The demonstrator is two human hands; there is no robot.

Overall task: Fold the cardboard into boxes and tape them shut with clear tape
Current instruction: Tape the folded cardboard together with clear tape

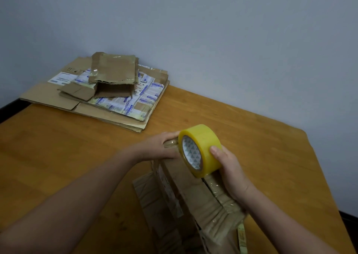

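Observation:
A worn cardboard box (pixel 189 201) with old tape on it stands on the wooden table (pixel 67 156), near the front edge. My right hand (pixel 230 168) grips a yellowish roll of clear tape (pixel 201 150) above the box's far end. My left hand (pixel 160 147) pinches the pulled-out end of the tape, just left of the roll, and rests on the box's far edge. One flap (pixel 149 201) of the box lies spread out to the left.
A stack of flattened cardboard (pixel 116 110) with printed labels lies at the table's far left corner, with a small crumpled open box (pixel 114 75) on top. A grey wall runs behind the table. The table's right edge slants down to the right.

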